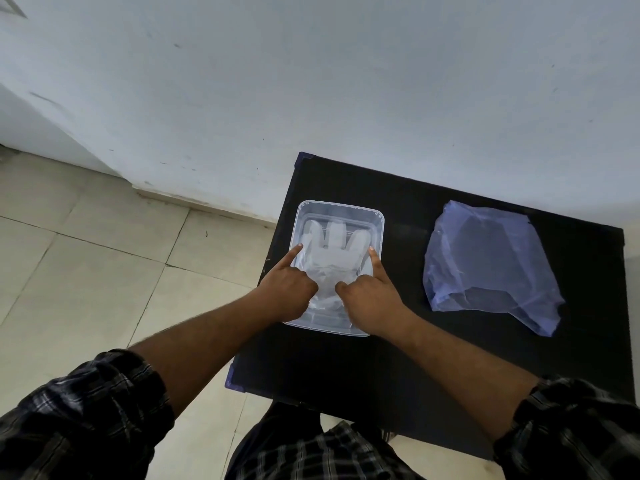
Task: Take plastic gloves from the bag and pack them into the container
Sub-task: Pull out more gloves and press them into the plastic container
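A clear plastic container (341, 206) stands on the left part of a black table (398, 358). Clear plastic gloves (334, 252) lie flat inside it, fingers pointing away from me. My left hand (289, 289) rests over the container's left side, its index finger stretched out and pressing the glove's left edge. My right hand (372, 299) is over the right side, index finger pressing the glove's right edge, thumb on the glove's middle. The other fingers of both hands are curled. A translucent blue plastic bag (485, 265) lies crumpled to the right of the container.
The table stands against a white wall (311, 81). Beige floor tiles (86, 265) lie to the left of the table. My checked sleeves show at the bottom of the view.
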